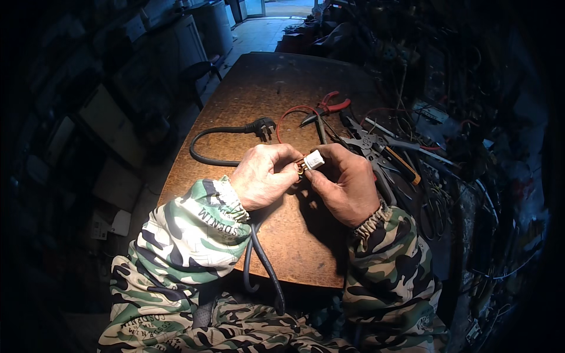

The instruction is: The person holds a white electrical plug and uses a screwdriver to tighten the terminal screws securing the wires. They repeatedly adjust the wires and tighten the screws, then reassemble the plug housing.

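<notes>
Over the middle of the wooden table, my two hands meet around a small white block-shaped connector. My right hand pinches the connector between thumb and forefinger. Thin coloured wires run into its left side, and my left hand grips them between thumb and fingertips. Just beyond my left hand lies a black power cable, bent in a loop and ending in a black plug with metal prongs. More black cable hangs over the near table edge below my left wrist.
Red-handled pliers lie beyond my hands. To the right are a multi-tool plier, a yellow-and-black cutter knife and tangled wires. Dark clutter crowds the right side. A stool stands left of the table.
</notes>
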